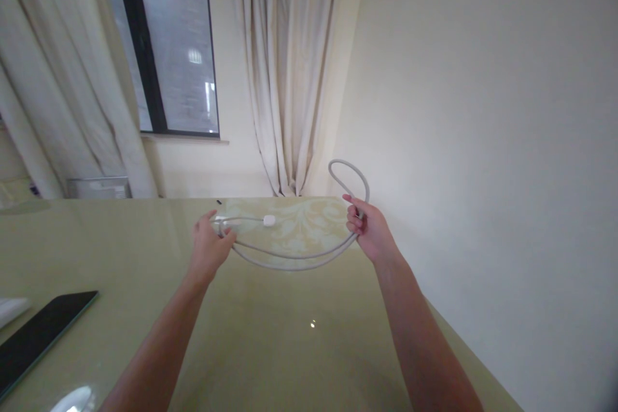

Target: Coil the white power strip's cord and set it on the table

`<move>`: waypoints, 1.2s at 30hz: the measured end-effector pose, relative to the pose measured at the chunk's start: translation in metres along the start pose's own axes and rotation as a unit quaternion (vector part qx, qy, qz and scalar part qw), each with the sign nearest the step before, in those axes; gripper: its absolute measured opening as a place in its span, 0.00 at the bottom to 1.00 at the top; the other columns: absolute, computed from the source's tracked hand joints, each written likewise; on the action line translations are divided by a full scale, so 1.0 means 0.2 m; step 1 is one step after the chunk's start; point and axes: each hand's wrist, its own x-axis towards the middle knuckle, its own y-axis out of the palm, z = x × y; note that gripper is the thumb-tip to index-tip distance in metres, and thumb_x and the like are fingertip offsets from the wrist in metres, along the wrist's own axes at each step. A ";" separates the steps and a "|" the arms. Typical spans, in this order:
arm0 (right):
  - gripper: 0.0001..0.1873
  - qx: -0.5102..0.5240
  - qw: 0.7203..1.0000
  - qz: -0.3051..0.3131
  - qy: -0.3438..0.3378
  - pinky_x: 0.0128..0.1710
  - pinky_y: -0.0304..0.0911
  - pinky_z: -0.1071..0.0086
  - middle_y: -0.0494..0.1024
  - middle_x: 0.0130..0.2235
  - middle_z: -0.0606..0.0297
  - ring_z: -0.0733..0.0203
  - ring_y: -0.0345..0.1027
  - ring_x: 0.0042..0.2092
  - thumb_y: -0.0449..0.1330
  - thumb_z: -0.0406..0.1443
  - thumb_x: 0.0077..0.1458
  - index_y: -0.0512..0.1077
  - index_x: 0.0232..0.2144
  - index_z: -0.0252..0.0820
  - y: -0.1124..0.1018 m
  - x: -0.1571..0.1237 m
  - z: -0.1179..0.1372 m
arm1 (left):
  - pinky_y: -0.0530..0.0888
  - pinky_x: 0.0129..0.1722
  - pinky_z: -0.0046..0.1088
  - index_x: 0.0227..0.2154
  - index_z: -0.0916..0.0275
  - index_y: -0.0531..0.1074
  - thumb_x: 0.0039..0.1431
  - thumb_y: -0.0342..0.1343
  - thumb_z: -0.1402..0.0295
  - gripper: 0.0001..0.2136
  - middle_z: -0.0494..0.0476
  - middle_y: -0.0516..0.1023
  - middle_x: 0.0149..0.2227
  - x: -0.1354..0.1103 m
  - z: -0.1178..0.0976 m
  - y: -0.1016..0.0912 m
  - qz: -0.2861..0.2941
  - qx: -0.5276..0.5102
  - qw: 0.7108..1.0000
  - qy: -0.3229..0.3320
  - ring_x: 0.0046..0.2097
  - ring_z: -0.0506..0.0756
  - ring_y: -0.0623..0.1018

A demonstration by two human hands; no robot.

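A pale grey cable hangs in slack, looped strands between my two hands above the table. My left hand is closed around one end of the loops, thumb and fingers gripping the strands. From there a short length runs right to a white plug. My right hand has its fingers curled round the cable, with the index finger extended. Above that hand a single loop of cable rises and bends back to the left. Part of the cable inside each hand is hidden by the fingers.
The glossy greenish table runs up to a white wall on the right. At left lie a black flat panel, a white object and a shiny white rounded item. Curtains and a window stand behind.
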 end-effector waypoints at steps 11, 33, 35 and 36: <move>0.11 0.023 1.000 -0.017 0.005 0.19 0.54 0.80 0.73 0.26 0.68 0.74 0.56 0.23 0.72 0.36 0.50 0.79 0.36 0.35 0.06 0.04 -0.18 | 0.55 0.18 0.19 0.24 0.64 0.68 0.37 0.53 0.79 0.07 0.46 0.62 0.20 0.04 -0.01 -0.08 0.061 -0.149 0.970 -0.183 0.19 0.45 0.58; 0.25 -0.151 0.982 0.084 -0.069 0.16 0.53 0.76 0.74 0.27 0.72 0.71 0.57 0.20 0.64 0.59 0.58 0.70 0.40 0.45 0.26 -0.15 -0.26 | 0.67 0.34 0.32 0.37 0.57 0.85 0.71 0.47 0.50 0.23 0.57 0.78 0.29 -0.33 -0.52 -0.19 0.151 0.247 0.862 0.417 0.30 0.56 0.76; 0.26 -0.131 0.984 0.103 -0.056 0.21 0.61 0.75 0.76 0.28 0.70 0.69 0.64 0.23 0.65 0.58 0.58 0.71 0.39 0.43 0.30 -0.19 -0.27 | 0.68 0.35 0.33 0.37 0.55 0.85 0.71 0.47 0.51 0.22 0.57 0.78 0.30 -0.38 -0.54 -0.17 0.184 0.241 0.846 0.439 0.30 0.55 0.75; 0.26 -0.127 0.984 0.112 -0.052 0.26 0.66 0.73 0.77 0.29 0.68 0.67 0.69 0.27 0.65 0.58 0.57 0.71 0.38 0.43 0.32 -0.21 -0.28 | 0.69 0.36 0.33 0.36 0.55 0.85 0.71 0.48 0.52 0.22 0.58 0.78 0.31 -0.39 -0.55 -0.16 0.191 0.232 0.843 0.446 0.30 0.55 0.75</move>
